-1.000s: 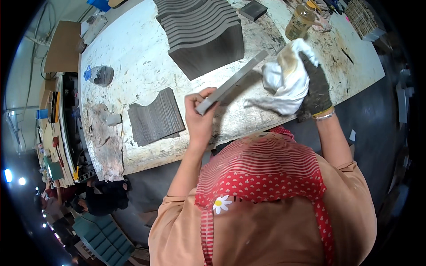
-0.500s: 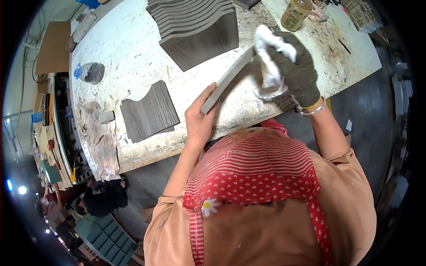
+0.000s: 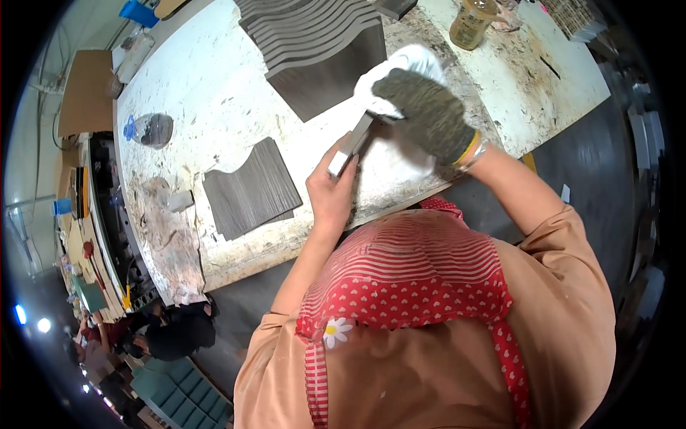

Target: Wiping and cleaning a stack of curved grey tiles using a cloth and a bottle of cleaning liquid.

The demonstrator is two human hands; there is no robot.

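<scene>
Bare fingers of my left hand (image 3: pixel 331 191) grip the near end of a grey wood-grain board (image 3: pixel 351 149), which stands on edge above the table. My right hand (image 3: pixel 429 114), in a dark, worn glove with a yellow cuff edge, is closed on a white cloth (image 3: pixel 418 58). That cloth lies over the board's far end and hides it. Left of my left hand, a couple of grey panels (image 3: pixel 251 187) with a curved edge lie overlapped on the table. Beyond my hands stands a row of similar wavy-edged panels (image 3: pixel 314 36).
The stained white table (image 3: pixel 207 107) carries a clear bottle with a blue cap (image 3: pixel 151 131) and a small pale block (image 3: pixel 180 201) at left. A plastic cup of brownish liquid (image 3: pixel 471 25) and a woven basket (image 3: pixel 572 16) stand at far right. People (image 3: pixel 175 332) are at lower left.
My right hand and the cloth have swept left over the board's far end. The board is now mostly covered, and the view has shifted slightly.
</scene>
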